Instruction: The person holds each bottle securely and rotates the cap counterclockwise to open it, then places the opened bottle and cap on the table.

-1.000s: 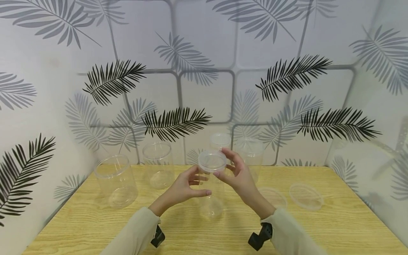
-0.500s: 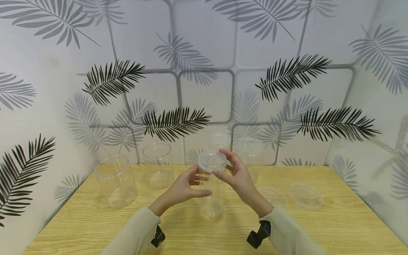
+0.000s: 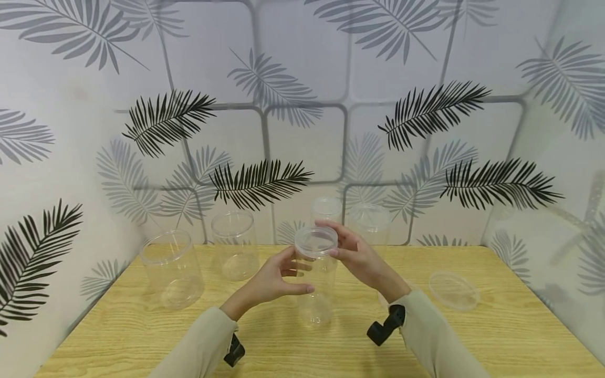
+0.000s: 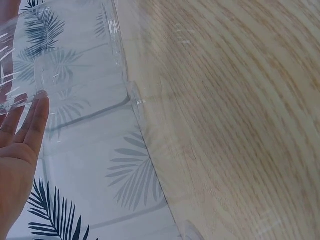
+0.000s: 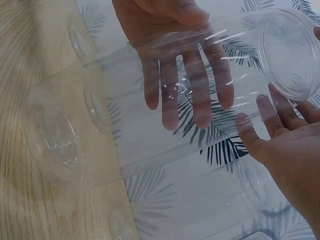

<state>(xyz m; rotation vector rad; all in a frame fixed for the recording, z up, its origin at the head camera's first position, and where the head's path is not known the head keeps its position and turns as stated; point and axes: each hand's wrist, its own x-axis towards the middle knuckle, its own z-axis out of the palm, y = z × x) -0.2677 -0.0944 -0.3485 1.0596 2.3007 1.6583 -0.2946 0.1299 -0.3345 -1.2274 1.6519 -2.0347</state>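
Observation:
A tall clear plastic jar (image 3: 317, 286) stands upright at the middle of the table, a round clear lid (image 3: 315, 242) on its mouth. My left hand (image 3: 273, 275) grips the jar's body from the left, thumb on the near side and the other fingers round the far side. Through the clear wall in the right wrist view, the left hand's fingers (image 5: 200, 100) show spread. At the lid's right edge my right hand (image 3: 363, 257) pinches it, thumb on the near side, index finger along the far rim. In the left wrist view, fingertips meet the jar wall (image 4: 75, 65).
Two wide, uncovered clear jars stand at left, one nearer (image 3: 171, 278) and one further back (image 3: 235, 249). Behind the hands are a narrow jar (image 3: 326, 208) and a wide jar (image 3: 371, 226). A loose clear lid (image 3: 454, 290) lies at right on the wooden table (image 3: 496, 336), before a leaf-patterned wall.
My right hand has turned round the lid, its index finger shifting left along the far rim and its wrist swinging right. The forearm now covers most of one loose lid. The left hand holds its place.

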